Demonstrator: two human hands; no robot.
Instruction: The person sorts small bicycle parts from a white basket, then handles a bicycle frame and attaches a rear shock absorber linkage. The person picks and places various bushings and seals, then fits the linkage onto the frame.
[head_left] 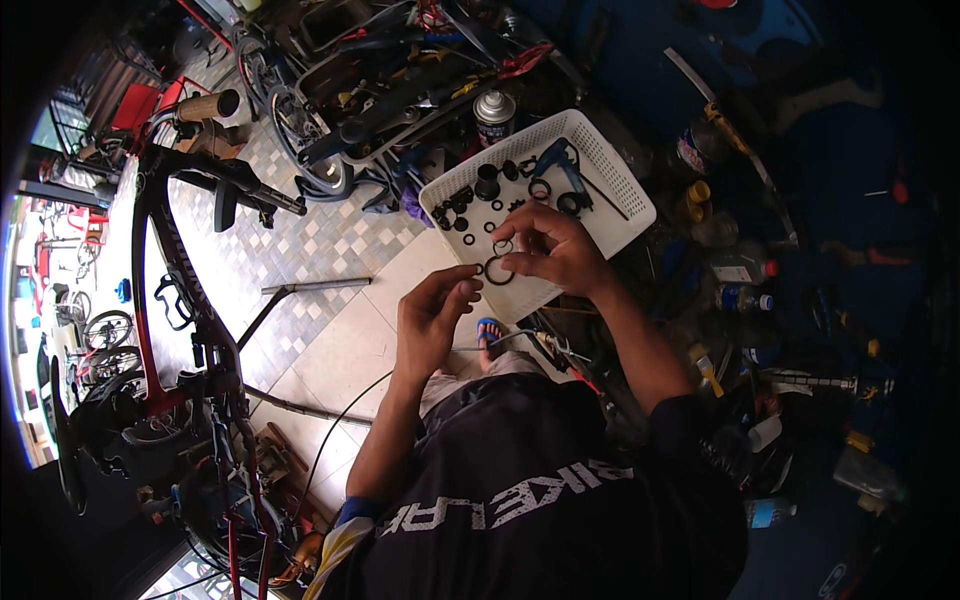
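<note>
Head view shows a dark bicycle frame [183, 265] standing along the person's left, well apart from the hands, perhaps so that the space in front is free for small parts. A white perforated basket [612, 165] sits ahead and slightly to the right, within reach of both hands; its raised walls presumably stop loose pieces from rolling away. Just beyond its far-left edge stands a spray can [494, 112], upright, probably for easy grabbing. Inside the basket, a blue-handled tool [572, 178] lies toward the far side, while small black parts [457, 208] are gathered at the left, likely grouped so each can be seen.

Over the near side, the right hand [553, 248] comes in with fingers curved and parted, the thumb at the edge of a black ring [496, 284]. The left hand [437, 308] faces it, fingers curled and the index tip at the ring's opposite side. So the ring lies between the two hands, perhaps steadied from both sides; I cannot tell whether either one is truly pinching it.
</note>
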